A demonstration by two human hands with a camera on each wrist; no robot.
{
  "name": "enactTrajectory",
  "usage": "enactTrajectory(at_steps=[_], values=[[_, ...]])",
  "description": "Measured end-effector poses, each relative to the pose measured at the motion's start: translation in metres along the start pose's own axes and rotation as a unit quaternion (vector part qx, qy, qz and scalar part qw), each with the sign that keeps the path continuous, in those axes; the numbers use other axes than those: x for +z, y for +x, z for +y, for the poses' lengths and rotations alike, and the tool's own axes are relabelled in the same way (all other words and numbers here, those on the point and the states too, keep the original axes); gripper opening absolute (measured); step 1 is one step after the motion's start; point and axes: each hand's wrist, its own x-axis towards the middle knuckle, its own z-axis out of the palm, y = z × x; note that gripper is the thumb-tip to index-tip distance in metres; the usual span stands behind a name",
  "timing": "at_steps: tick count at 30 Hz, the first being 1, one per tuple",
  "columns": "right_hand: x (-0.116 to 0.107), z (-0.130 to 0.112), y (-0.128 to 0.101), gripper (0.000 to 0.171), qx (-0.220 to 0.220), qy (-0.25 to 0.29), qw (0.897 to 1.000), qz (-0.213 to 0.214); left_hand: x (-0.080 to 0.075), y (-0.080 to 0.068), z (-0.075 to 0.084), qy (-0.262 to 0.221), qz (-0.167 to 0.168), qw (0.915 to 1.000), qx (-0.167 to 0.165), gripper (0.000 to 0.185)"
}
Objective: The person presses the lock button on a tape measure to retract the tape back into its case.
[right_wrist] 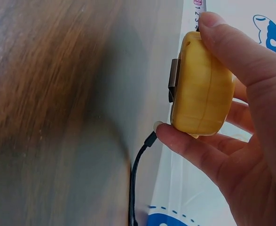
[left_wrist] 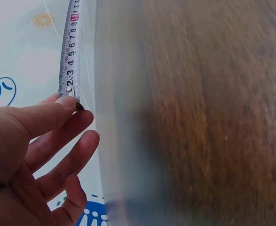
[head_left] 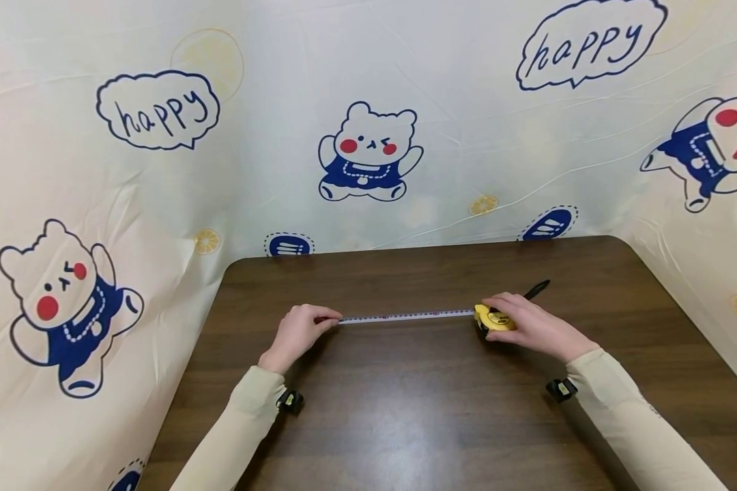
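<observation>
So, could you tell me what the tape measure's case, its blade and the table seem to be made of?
Case: likely yellow plastic, smooth, with a moulded seam. Blade: pale, printed with numbers, thin and flat; probably coated metal, hard to confirm. Table: dark wood-grain surface, slightly glossy; possibly laminate rather than solid wood.

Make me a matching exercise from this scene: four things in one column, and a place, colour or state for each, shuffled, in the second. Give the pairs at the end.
Things:
1. tape measure case
2. tape blade
3. left hand
4. black strap

Descriptions:
A. pinches the end of the blade
B. yellow, gripped by the right hand
C. lies on the table beyond the right hand
D. white, stretched out between the two hands

Pairs: 1-B, 2-D, 3-A, 4-C
</observation>
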Motion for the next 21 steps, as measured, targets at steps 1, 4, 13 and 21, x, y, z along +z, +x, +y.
enactTrajectory(at_steps=[1,4,13,21], values=[[0.0,0.0,0.0,0.067,0.001,0.001,1.0,-0.001,0.0,0.0,0.0,-0.001,0.0,1.0,0.001,0.014],[0.001,-0.002,0.001,0.067,-0.002,0.0,1.0,0.0,0.002,0.001,0.001,-0.002,0.003,1.0,0.001,0.014],[0.004,-0.007,0.005,0.066,-0.014,-0.005,1.0,0.003,0.005,0.003,0.007,-0.003,0.0,1.0,0.006,0.014],[0.006,-0.011,0.007,0.065,-0.014,-0.002,1.0,-0.001,0.008,0.004,0.012,0.0,0.002,0.9999,0.013,0.014]])
